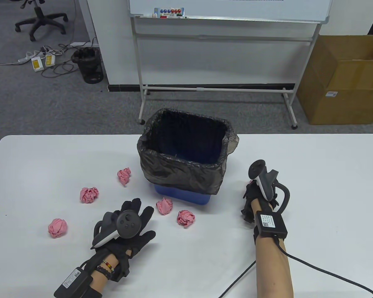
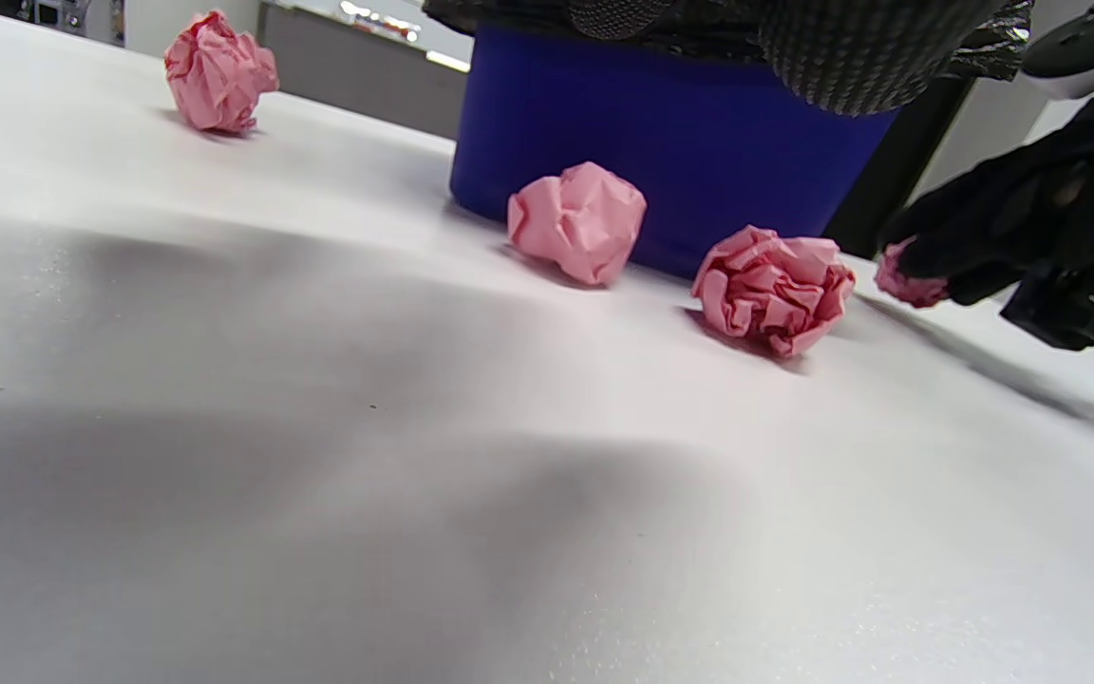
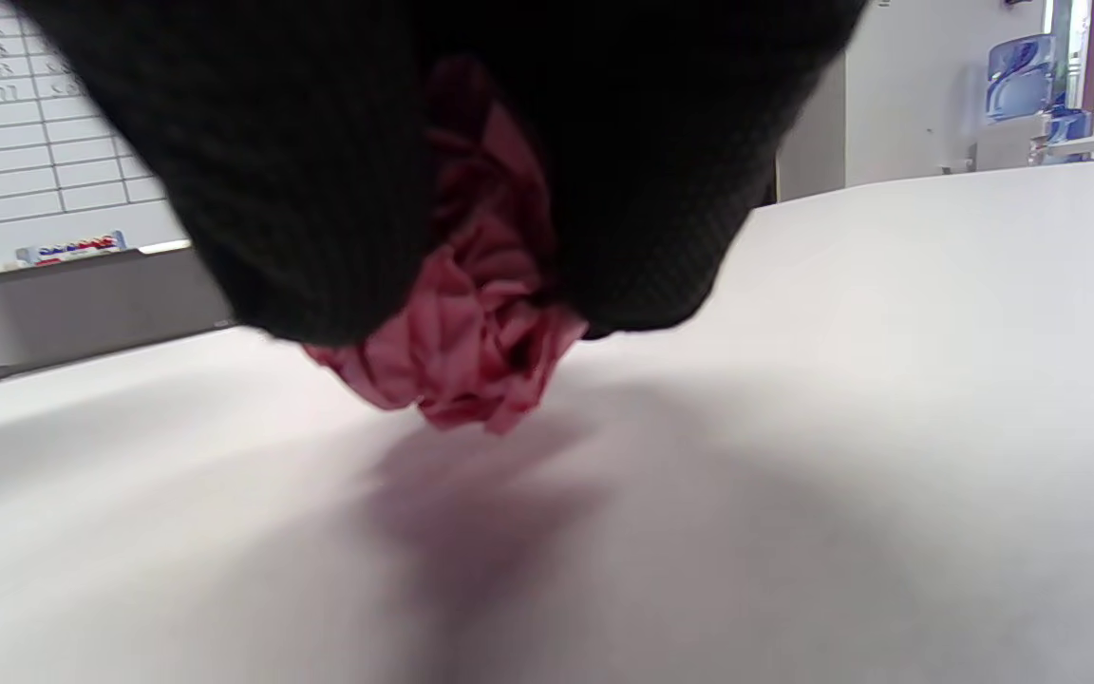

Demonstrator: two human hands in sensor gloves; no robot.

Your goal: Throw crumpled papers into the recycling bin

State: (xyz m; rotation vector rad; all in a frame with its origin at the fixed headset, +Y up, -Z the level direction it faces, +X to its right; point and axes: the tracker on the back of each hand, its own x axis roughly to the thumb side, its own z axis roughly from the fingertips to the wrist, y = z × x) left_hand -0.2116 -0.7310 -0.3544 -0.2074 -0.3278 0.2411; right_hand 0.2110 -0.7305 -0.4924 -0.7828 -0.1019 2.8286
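A white table (image 1: 329,186) fills the lower part of the table view, on a grey carpeted floor (image 1: 49,102). At the far left of the room stands the wheeled base of an office chair (image 1: 40,20), with a power strip and cables (image 1: 43,60) on the carpet and a small black waste basket (image 1: 88,65) beside them. A whiteboard on a metal stand (image 1: 217,18) runs across the middle, with markers and magnets on its tray. An open cardboard box (image 1: 345,79) sits at the right.

On the table, five pink crumpled papers lie loose: one at the far left (image 1: 57,227), one further back (image 1: 89,195), one near the bin's left side (image 1: 124,175), and two just in front of the bin (image 1: 164,206) (image 1: 185,217). The recycling bin (image 1: 186,155) is blue with a dark plastic liner folded over its rim, and stands at the table's middle, towards the far edge.

The left hand (image 1: 127,229) lies low over the table with its fingers spread wide, holding nothing; its fingertips are near the closer of the two papers in front of the bin, apart from it. The right hand (image 1: 258,198) is to the right of the bin, curled downward. In the right wrist view its gloved fingers (image 3: 319,190) grip a sixth pink crumpled paper (image 3: 471,351) just above the table surface; whether the paper touches the table cannot be told.
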